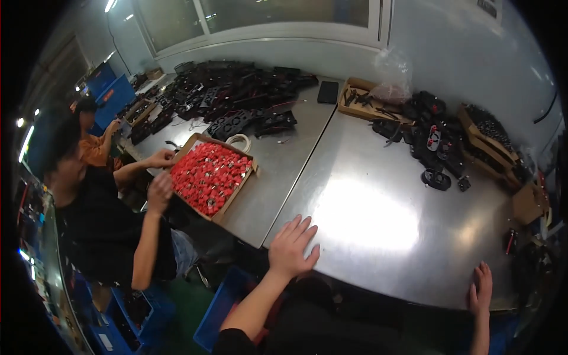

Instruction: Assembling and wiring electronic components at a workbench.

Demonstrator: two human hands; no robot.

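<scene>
plainly, both hands are open and empty: the left hand (291, 248) on the near edge of the steel table (349, 257), the right hand (483, 288) farther right along it. the carton (238, 190) of red parts (210, 174) lies ahead-left, nearer the left hand.
</scene>
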